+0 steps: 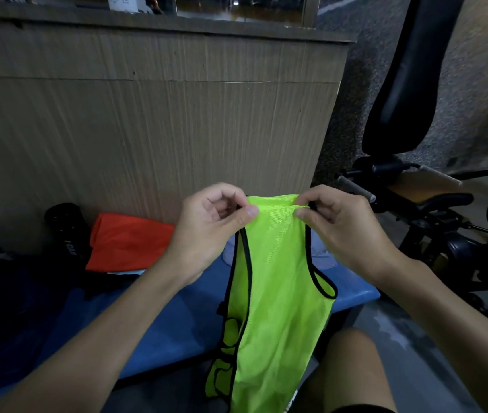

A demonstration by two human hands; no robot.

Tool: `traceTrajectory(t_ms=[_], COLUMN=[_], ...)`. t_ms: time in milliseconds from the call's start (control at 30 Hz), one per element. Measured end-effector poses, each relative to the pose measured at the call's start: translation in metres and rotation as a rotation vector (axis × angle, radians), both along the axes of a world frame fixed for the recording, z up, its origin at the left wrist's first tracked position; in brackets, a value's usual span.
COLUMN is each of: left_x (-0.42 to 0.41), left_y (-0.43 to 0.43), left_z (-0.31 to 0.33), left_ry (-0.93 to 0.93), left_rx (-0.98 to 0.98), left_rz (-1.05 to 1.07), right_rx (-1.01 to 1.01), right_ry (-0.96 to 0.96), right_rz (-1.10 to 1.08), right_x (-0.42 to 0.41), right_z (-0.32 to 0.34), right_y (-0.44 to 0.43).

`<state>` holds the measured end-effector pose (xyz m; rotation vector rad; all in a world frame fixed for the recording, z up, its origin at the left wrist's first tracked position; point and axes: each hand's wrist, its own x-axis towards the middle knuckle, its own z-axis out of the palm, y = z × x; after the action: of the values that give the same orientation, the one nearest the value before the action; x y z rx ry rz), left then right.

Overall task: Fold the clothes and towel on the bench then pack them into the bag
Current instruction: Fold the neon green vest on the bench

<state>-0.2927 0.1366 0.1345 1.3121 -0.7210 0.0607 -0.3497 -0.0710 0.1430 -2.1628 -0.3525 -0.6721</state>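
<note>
Leftmost, at mid-height in the frame, a black cylindrical bottle [63, 231] sits just beside a folded orange mesh cloth [129, 242] that lies on the blue padded bench [177, 317]. At centre, the left hand [210, 231] pinches one top corner of a neon yellow-green mesh vest with black trim [275, 293], and the right hand [344, 231] pinches the other corner. The vest hangs down past the bench's front edge. Black padded gym equipment [400, 84] fills the right side.

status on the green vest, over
Top edge of vest pinched by left hand and right hand. Vest hangs over bench, not yet packed. Folded orange cloth on bench, clear of hands.
</note>
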Motion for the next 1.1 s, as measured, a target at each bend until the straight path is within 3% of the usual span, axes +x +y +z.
traceTrajectory(t_ms=[133, 267, 400, 533, 833, 1000, 1100], left_x=[-0.001, 0.003, 0.003, 0.004, 0.010, 0.010, 0.002], left_y=[0.003, 0.001, 0.001, 0.001, 0.000, -0.007, -0.012], left_z=[-0.002, -0.002, -0.001, 0.000, 0.001, 0.003, 0.007], left_ry=[0.043, 0.072, 0.124, 0.138, 0.098, 0.044, 0.070], left_rx=[0.014, -0.042, -0.071, -0.097, -0.044, 0.003, 0.045], left_rz=[-0.056, -0.013, -0.032, -0.022, 0.041, 0.098, 0.046], right_rx=[0.037, -0.080, -0.074, 0.045, 0.265, 0.172, 0.246], right_ry=[-0.025, -0.172, -0.249, -0.234, -0.140, 0.043, 0.032], right_rz=[0.009, -0.009, -0.036, -0.095, 0.021, 0.202, 0.171], right_x=[0.000, 0.001, -0.004, -0.011, -0.015, -0.013, -0.008], right_z=[0.002, 0.004, 0.009, 0.013, 0.019, 0.015, 0.009], right_y=[-0.003, -0.004, -0.007, -0.007, -0.001, 0.007, 0.013])
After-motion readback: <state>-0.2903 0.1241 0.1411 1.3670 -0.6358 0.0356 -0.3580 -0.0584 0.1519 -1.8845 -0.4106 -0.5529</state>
